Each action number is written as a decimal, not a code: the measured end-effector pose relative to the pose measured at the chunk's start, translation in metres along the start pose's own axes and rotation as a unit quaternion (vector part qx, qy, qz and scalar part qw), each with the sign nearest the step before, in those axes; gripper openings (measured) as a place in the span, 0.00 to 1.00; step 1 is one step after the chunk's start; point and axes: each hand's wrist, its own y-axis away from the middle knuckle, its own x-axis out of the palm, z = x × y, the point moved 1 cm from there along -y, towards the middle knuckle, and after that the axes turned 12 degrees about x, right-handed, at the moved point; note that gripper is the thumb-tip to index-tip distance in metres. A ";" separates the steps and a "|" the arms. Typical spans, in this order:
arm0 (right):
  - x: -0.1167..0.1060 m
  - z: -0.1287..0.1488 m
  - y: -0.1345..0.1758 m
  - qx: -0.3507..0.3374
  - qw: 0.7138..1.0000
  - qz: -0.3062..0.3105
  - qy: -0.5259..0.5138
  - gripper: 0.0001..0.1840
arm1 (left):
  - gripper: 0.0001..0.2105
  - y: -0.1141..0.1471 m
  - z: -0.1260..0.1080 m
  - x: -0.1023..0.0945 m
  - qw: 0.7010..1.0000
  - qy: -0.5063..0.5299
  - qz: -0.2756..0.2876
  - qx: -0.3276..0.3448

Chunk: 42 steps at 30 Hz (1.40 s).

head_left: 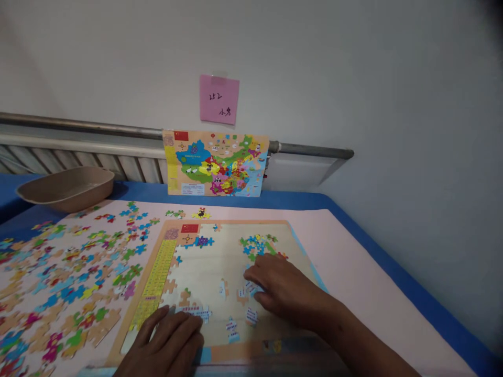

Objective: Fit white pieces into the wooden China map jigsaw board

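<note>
The right hand (275, 285) is lying palm-down on the puzzle board (212, 272), its fingers pressing a small white puzzle piece (248, 288) near the board's middle. The left hand (167, 343) is resting flat, fingers loosely spread and holding nothing, on the board's near edge. Loose pieces (66, 283) are covering the worktop (353, 251) to the left.
</note>
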 end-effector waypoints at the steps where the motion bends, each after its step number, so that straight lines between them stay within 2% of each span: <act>1: 0.001 0.000 -0.001 0.003 1.000 -0.002 0.000 0.09 | 0.15 0.000 0.000 0.000 1.000 0.000 -0.002 0.001; 3: 0.002 -0.001 -0.001 0.005 1.000 -0.007 0.001 0.09 | 0.15 -0.002 -0.001 0.003 1.000 0.003 -0.016 -0.007; 6: 0.002 -0.002 -0.001 0.004 1.000 -0.015 -0.014 0.08 | 0.18 -0.002 -0.004 0.008 0.995 0.010 -0.078 -0.060; 7: 0.003 -0.002 -0.001 0.005 1.000 -0.014 -0.021 0.09 | 0.19 -0.002 -0.004 0.009 0.994 0.012 -0.082 -0.065; 11: 0.004 -0.001 -0.001 0.012 0.999 -0.014 -0.034 0.09 | 0.15 -0.005 -0.005 0.004 0.999 0.003 -0.029 -0.020; 14: 0.005 0.000 -0.001 0.010 0.999 -0.025 -0.038 0.07 | 0.18 -0.010 -0.006 -0.002 0.997 0.009 -0.042 -0.060; 18: 0.007 -0.002 -0.002 0.008 0.999 -0.031 -0.029 0.07 | 0.15 -0.013 -0.009 -0.003 0.998 0.009 -0.012 -0.065; 26: 0.008 -0.003 -0.002 0.012 0.999 -0.044 -0.009 0.07 | 0.22 -0.018 -0.003 -0.011 0.997 0.020 -0.045 -0.063; 30: 0.001 -0.004 0.000 0.016 0.999 -0.022 -0.028 0.10 | 0.18 -0.005 -0.010 0.007 0.999 0.003 -0.032 -0.034; 34: -0.021 -0.012 0.006 0.064 0.997 -0.023 -0.023 0.10 | 0.18 0.007 -0.017 0.027 0.992 0.006 -0.078 -0.097; 37: -0.032 -0.018 0.011 0.115 0.993 -0.002 -0.014 0.15 | 0.17 0.008 -0.011 0.024 0.995 0.006 -0.067 -0.072; 40: -0.029 -0.020 0.012 0.110 0.994 0.023 -0.009 0.17 | 0.16 0.005 -0.003 0.013 0.999 -0.001 -0.034 -0.011; 42: -0.023 -0.018 0.011 0.097 0.995 0.027 -0.009 0.15 | 0.16 0.002 -0.001 0.010 0.999 0.001 -0.038 -0.009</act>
